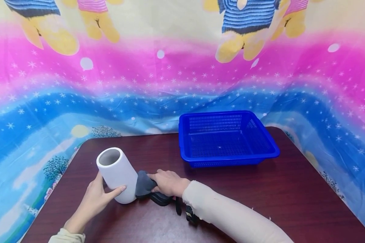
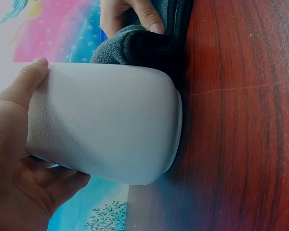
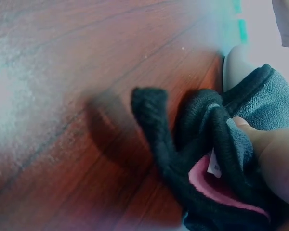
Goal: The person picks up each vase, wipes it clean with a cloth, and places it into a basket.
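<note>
A white cylindrical vase (image 1: 121,179) with an open top stands on the table, and my left hand (image 1: 95,197) grips its side, thumb in front and fingers behind. In the left wrist view the vase (image 2: 106,120) fills the middle, its base near the tabletop. My right hand (image 1: 168,182) holds a grey cloth (image 1: 144,185) with black edging against the vase's right side. The right wrist view shows the bunched cloth (image 3: 274,101), a pink patch, a small white label and a black loop, with my thumb pressing on the folds.
A blue plastic basket (image 1: 228,162) with perforated walls stands at the back right of the dark red-brown table (image 1: 292,202). A patterned curtain (image 1: 158,77) with bears and snowflakes hangs behind the table and round its sides.
</note>
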{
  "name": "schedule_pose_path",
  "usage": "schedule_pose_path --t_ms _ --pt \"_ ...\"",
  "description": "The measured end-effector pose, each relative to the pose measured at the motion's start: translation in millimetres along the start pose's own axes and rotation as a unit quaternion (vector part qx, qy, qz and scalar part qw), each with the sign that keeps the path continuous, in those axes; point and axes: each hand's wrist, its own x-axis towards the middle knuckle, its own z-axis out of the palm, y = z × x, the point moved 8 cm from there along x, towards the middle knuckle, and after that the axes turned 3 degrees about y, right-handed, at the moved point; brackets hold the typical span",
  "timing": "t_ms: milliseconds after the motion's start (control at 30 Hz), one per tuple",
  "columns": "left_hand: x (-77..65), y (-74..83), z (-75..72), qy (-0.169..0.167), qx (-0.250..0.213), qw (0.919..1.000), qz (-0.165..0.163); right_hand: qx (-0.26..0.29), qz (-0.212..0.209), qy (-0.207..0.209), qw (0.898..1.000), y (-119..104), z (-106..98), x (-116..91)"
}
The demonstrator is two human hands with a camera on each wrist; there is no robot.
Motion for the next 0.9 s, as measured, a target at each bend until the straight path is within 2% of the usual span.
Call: schedule_pose_path --t_ms 400,900 --pt "0.0 -1.8 0.4 -0.002 -0.004 1.0000 -0.003 0.006 -0.011 -0.002 1.000 1.3 -1.6 -2.8" --pt "0.6 -2.4 0.3 -0.011 -0.013 0.9998 -0.007 0.047 -0.020 0.003 0.999 5.9 -6.7 -8.8"
